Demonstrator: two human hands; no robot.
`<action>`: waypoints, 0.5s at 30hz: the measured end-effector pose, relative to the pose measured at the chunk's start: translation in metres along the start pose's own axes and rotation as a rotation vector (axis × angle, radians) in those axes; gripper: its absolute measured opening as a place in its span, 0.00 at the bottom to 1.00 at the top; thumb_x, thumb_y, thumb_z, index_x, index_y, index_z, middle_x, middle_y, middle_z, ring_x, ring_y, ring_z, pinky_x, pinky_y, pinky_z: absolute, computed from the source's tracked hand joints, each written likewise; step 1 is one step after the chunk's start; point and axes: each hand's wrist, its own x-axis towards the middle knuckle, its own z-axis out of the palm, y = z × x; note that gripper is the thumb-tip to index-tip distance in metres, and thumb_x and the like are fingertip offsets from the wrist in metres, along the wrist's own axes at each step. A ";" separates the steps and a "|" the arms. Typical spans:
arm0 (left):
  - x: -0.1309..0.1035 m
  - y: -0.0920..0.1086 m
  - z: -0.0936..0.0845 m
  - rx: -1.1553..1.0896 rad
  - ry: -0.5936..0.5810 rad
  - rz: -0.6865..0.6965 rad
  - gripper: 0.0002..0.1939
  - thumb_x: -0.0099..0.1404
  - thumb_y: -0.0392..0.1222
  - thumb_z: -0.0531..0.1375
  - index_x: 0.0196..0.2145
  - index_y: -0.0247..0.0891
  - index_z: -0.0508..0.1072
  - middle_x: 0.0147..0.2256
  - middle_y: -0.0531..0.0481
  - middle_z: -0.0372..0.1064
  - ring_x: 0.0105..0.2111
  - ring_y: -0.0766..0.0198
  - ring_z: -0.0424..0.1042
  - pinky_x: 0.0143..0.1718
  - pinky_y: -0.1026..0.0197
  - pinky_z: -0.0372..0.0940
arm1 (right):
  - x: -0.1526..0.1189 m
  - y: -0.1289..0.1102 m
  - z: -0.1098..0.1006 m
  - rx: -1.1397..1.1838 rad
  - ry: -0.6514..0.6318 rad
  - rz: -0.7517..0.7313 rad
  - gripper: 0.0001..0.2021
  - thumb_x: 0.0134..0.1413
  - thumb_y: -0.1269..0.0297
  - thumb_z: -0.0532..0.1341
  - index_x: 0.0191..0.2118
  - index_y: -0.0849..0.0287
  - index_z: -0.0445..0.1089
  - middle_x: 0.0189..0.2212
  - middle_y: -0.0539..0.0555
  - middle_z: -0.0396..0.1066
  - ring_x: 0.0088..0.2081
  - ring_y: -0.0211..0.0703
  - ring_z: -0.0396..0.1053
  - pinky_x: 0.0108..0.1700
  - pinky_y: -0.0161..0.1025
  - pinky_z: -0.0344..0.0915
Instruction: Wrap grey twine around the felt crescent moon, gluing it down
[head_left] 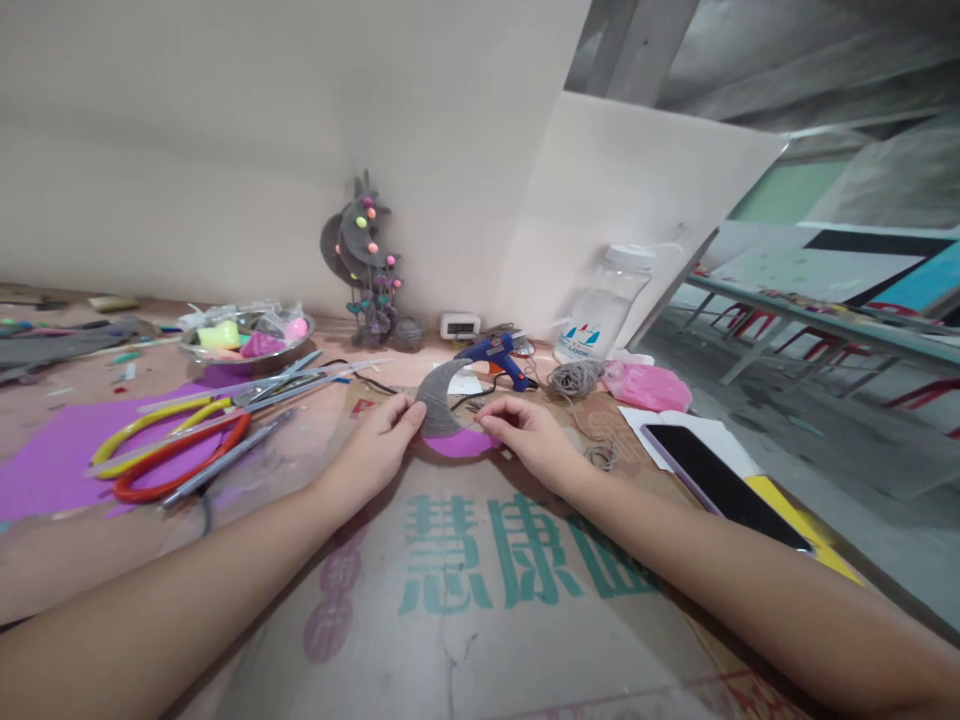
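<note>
My left hand [384, 432] is closed on a crescent moon [436, 402], thumb on top at its left edge. Grey yarn is wound over the crescent's upper and left part; its lower right part shows bare purple. At the crescent's right tip, my right hand [525, 430] pinches thumb and forefinger on a thin strand of grey yarn. Its other fingers are partly hidden beside the purple tip. A loose trail of yarn [600, 455] leads toward a grey yarn ball [574, 378] behind my right hand.
Scissors with yellow and red handles [180, 440] lie left on purple sheets [52, 445]. A metal bowl [251, 362] stands behind them. At the back are a moon ornament [364, 255], a timer [460, 326], a blue glue gun [499, 358] and a bottle [604, 305]. A phone [724, 485] lies right.
</note>
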 end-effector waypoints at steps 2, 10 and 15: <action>0.000 0.000 0.000 0.011 -0.002 0.000 0.13 0.63 0.47 0.53 0.28 0.36 0.67 0.25 0.54 0.63 0.25 0.67 0.58 0.25 0.67 0.54 | 0.000 0.001 0.001 -0.012 0.027 -0.002 0.09 0.49 0.58 0.61 0.30 0.59 0.67 0.22 0.46 0.62 0.22 0.33 0.56 0.24 0.31 0.55; -0.004 0.007 0.002 0.030 -0.049 0.048 0.13 0.62 0.48 0.53 0.26 0.37 0.67 0.24 0.55 0.62 0.25 0.67 0.58 0.27 0.66 0.54 | -0.001 -0.002 0.000 -0.050 0.037 -0.054 0.10 0.50 0.57 0.60 0.30 0.60 0.67 0.23 0.47 0.63 0.24 0.33 0.58 0.25 0.31 0.55; -0.004 0.007 0.003 -0.043 -0.045 0.028 0.13 0.59 0.50 0.55 0.26 0.38 0.67 0.23 0.55 0.63 0.25 0.66 0.59 0.27 0.65 0.54 | -0.001 -0.002 0.002 -0.005 0.006 -0.021 0.10 0.50 0.57 0.60 0.31 0.59 0.66 0.24 0.46 0.61 0.23 0.33 0.56 0.23 0.31 0.54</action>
